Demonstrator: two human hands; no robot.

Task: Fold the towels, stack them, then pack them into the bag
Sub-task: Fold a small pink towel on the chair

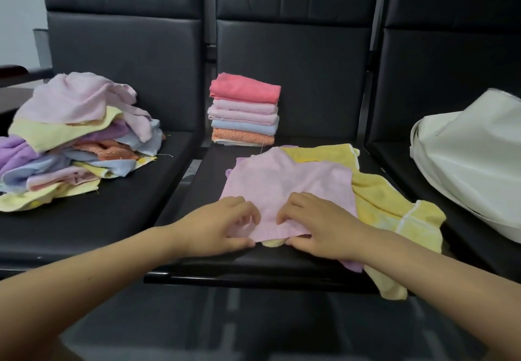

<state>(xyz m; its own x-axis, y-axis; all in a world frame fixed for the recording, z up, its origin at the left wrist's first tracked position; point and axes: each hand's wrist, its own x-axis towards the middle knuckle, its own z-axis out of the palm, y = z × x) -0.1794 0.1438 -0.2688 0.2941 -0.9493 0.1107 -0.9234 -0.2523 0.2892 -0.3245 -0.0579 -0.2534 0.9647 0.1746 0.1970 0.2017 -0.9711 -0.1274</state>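
Two bare forearms reach in from the bottom edge; the left hand (pixel 222 225) and right hand (pixel 318 225) wear nothing (no sleeves, rings or gloves show).

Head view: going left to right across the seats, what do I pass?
Heap of unfolded towels → stack of folded towels → pink towel gripped at its near edge by the left hand and right hand → yellow towel → white bag.

Head-worn camera looks forward and down, close over black seats (pixel 282 259).
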